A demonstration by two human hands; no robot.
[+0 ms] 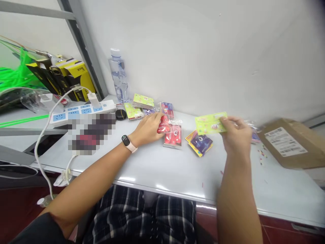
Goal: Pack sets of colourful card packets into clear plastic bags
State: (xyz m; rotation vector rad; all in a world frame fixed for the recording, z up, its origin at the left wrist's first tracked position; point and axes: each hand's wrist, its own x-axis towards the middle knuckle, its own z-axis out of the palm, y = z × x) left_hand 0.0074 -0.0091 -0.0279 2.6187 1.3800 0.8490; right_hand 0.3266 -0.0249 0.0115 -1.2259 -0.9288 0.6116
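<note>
My left hand (149, 128), with a band on the wrist, is closed on a red packet (164, 124) above the white table. Just below and right of it lies a stack of red packets (173, 137). In my right hand (236, 130) a yellow-green packet (210, 123) is pinched by its right end and held up off the table. Under that packet rests a small pile of purple and yellow packets (200, 143). Behind my left hand are green packets (143, 100) and a red and purple packet (167, 109).
A water bottle (118, 76) stands by the wall, near a round black case (121, 114). To the left are a power strip (83, 112) with a white cable and yellow-black boxes (76, 76). A cardboard box (291, 144) sits at the right, beside small coloured bits.
</note>
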